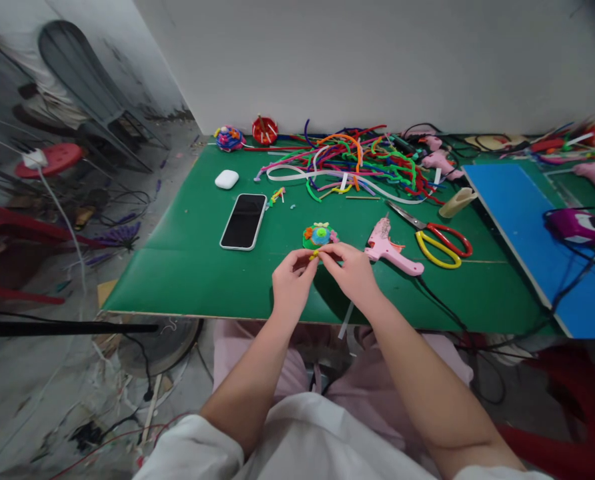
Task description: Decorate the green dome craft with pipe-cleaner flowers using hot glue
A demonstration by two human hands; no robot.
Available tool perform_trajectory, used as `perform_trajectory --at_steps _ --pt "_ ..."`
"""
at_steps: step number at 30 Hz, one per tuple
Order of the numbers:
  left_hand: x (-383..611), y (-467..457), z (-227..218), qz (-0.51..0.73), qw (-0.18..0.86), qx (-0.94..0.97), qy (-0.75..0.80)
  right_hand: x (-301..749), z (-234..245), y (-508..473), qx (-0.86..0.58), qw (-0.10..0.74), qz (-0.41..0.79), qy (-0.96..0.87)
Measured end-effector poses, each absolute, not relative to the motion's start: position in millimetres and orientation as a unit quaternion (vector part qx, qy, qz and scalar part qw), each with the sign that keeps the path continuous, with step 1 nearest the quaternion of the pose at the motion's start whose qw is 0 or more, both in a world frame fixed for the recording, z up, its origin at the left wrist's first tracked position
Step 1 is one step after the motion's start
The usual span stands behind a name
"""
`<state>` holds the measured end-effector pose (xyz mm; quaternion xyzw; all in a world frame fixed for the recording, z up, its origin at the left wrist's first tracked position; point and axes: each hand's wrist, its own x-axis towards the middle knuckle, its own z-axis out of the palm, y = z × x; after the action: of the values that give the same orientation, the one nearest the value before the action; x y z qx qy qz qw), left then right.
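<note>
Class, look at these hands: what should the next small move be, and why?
Probably to finish shaping the small yellow piece: the left hand and right hand both pinch it, the round blue-and-green craft piece beyond carries small coloured shapes, and the pink glue gun lies unheld.

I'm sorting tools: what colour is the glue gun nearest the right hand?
Glue gun: mostly pink; head view.

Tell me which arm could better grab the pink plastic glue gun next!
Probably right: the right grip is nearer the glue gun; the left grip is farther away. Both seem to pinch a small yellow piece.
</note>
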<state>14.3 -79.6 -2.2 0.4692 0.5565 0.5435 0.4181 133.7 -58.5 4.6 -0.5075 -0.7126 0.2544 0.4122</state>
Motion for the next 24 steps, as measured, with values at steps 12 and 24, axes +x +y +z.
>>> perform_trajectory --at_steps 12,24 --pt "11.9 -78.6 -5.7 0.538 0.399 0.468 0.576 131.7 -0.3 -60.2 -0.517 0.375 0.212 -0.740" --pt "10.6 -75.9 -9.1 0.581 0.459 0.408 0.534 130.2 -2.4 -58.4 -0.509 0.428 0.339 -0.666"
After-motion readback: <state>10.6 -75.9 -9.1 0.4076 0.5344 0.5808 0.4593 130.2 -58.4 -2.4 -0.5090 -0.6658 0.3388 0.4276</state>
